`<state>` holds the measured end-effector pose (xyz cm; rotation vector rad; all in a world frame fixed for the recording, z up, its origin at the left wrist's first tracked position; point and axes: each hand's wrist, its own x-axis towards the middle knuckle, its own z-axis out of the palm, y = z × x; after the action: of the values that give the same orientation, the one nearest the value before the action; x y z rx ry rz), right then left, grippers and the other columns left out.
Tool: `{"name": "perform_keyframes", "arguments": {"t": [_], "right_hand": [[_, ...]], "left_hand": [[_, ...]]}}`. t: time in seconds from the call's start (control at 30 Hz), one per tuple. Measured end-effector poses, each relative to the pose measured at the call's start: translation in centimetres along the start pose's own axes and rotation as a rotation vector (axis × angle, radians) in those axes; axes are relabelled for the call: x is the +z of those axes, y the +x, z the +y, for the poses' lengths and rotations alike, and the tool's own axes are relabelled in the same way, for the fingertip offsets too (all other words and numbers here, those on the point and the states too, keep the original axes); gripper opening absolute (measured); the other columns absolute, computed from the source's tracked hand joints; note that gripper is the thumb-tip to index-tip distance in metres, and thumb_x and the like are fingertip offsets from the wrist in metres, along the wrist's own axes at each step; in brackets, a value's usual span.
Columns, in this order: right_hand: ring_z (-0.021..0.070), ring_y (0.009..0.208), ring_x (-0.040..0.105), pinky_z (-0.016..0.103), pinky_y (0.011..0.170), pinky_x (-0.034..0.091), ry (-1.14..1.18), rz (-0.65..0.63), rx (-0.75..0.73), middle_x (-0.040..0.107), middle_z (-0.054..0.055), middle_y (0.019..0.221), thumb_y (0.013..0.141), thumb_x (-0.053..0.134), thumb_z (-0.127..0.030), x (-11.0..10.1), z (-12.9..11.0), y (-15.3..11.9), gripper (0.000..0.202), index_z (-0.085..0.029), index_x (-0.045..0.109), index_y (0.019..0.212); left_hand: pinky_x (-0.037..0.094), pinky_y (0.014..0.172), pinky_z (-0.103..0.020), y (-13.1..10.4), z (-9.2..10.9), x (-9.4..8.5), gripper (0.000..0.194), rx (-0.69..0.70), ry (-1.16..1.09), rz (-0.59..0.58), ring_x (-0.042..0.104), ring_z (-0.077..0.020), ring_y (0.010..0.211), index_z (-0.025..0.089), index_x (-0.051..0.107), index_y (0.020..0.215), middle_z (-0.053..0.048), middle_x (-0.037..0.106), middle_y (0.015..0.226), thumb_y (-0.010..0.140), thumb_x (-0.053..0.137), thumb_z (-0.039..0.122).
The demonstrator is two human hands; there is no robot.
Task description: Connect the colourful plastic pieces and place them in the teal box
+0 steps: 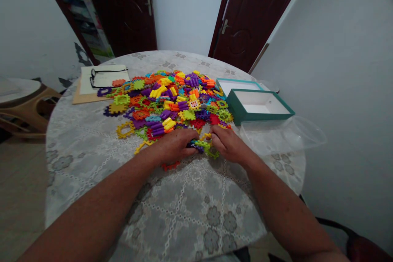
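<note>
At the near edge of a big heap of colourful plastic building pieces (172, 102), both my hands meet over the table. My left hand (175, 145) is closed around a small cluster of joined toothed building pieces (201, 145), coloured blue, purple and green. On its right side, my right hand (229, 143) pinches a yellow building piece (206, 136) against the cluster; its fingertips are partly hidden. A lime-green toothed piece (212, 151) hangs below the right fingers. An orange piece (171, 166) lies on the cloth under my left wrist.
A green box (260, 117) and its lid (236, 82) stand right of the heap, with a clear plastic container (282, 137) in front. Glasses (106, 77) rest on papers (87, 96) at the left. A patterned cloth covers the round table (187, 217).
</note>
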<state>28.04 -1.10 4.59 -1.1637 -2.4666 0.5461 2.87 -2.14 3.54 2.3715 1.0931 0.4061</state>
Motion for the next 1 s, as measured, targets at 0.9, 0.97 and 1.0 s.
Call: {"name": "perform_keyframes", "arguments": {"t": [0.9,0.97,1.0], "right_hand": [[0.0175,0.084,0.065,0.029,0.075,0.046,0.181,-0.190,-0.035,0.075,0.004,0.104,0.093,0.069,-0.021,-0.5,-1.4,-0.6,0.035,-0.022,0.070,0.128],[0.0186,0.087,0.065,0.030,0.078,0.046,0.130,-0.195,-0.047,0.075,0.005,0.106,0.092,0.067,-0.017,-0.6,-1.5,-0.7,0.032,-0.022,0.071,0.124],[0.0195,0.090,0.065,0.031,0.080,0.046,0.110,-0.195,-0.055,0.075,0.006,0.107,0.091,0.066,-0.016,-0.6,-1.6,-0.7,0.032,-0.022,0.071,0.123]], "left_hand": [[0.046,0.118,-0.044,-0.6,-0.1,0.4,0.074,-0.017,-0.066,-0.002,0.059,-0.0278,0.141,0.027,0.039,0.162,-0.012,0.059,0.158,0.093,0.063,0.019],[0.049,0.114,-0.042,-0.7,0.0,0.4,0.073,-0.021,-0.066,-0.011,0.063,-0.0269,0.136,0.027,0.037,0.164,-0.012,0.061,0.155,0.095,0.060,0.019],[0.050,0.112,-0.042,-0.8,0.1,0.3,0.072,-0.025,-0.066,-0.018,0.065,-0.0266,0.133,0.027,0.037,0.164,-0.012,0.064,0.152,0.096,0.059,0.019]]}}
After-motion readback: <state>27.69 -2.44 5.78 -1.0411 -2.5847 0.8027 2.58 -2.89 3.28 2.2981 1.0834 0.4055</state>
